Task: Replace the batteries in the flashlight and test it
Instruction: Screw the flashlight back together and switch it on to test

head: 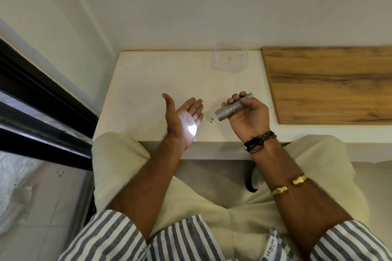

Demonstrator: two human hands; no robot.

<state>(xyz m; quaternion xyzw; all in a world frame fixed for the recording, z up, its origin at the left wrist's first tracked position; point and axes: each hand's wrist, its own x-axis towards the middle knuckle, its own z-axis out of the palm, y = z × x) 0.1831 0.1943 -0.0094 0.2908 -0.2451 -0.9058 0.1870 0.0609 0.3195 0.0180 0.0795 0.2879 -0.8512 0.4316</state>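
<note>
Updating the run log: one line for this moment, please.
phase: test | right hand: grips flashlight | left hand: open, beam spot on palm | light: on

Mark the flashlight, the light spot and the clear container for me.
flashlight (225, 112), head view, silver barrel near the lens end.
light spot (191, 129), head view, centre of the bright patch.
clear container (228, 69), head view, front wall.

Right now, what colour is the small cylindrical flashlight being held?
Silver-grey: a matte metal flashlight, seen best in the head view.

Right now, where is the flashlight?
Head view, right of centre: the right hand grips the flashlight over the white table, lens toward the open left hand.
</note>
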